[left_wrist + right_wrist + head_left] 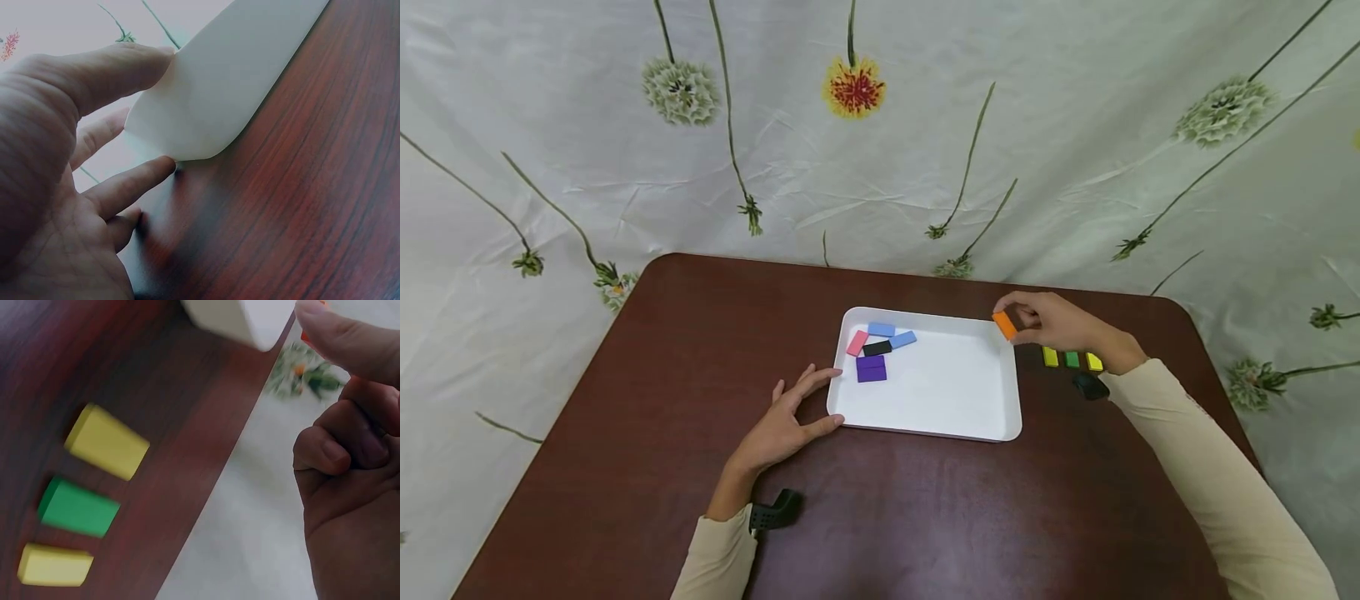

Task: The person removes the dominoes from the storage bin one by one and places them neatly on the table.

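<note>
In the head view my right hand (1048, 321) pinches an orange block (1004, 325) over the right rim of the white tray (936, 431). From the right wrist, only a sliver of that block shows behind the thumb. My left hand (786, 427) touches the tray's left side, its thumb by the near-left corner and its fingers spread straight. Inside the tray, toward the left, lie a pink block (857, 342), a black block (877, 348), two light blue blocks (882, 329) and two purple blocks (872, 375) side by side.
Right of the tray, a green block (79, 508) lies between two yellow blocks (107, 444) in a row on the dark brown table (700, 333). Behind the table's far edge hangs a white flower-print cloth (820, 192).
</note>
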Demonstrator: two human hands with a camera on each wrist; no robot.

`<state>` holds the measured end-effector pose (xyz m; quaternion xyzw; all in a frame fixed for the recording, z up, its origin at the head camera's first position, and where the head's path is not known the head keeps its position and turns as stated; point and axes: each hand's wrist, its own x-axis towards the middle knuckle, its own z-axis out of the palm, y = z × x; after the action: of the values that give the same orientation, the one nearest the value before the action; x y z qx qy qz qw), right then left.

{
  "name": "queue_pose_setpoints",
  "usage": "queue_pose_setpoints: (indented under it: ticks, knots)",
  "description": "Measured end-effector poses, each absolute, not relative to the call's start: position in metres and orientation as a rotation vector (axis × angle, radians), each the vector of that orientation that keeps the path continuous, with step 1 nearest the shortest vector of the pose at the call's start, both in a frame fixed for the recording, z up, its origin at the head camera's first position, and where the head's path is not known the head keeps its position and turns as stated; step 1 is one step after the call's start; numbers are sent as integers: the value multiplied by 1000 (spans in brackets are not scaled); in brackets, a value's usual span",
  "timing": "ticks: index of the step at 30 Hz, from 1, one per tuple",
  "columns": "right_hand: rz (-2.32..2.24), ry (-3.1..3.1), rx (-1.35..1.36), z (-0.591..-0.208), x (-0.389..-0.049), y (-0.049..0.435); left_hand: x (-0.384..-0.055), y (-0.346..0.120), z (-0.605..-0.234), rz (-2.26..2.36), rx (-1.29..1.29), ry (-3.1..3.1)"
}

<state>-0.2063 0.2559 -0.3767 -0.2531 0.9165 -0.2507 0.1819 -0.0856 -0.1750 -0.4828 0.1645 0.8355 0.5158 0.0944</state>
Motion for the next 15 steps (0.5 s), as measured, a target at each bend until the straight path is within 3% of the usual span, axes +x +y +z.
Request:
queue_pose_setpoints:
  ticks: [15]
  knots:
    - [-625, 2703, -559, -384, -188, 341, -88, -174, -481, 1502, 486, 2483]
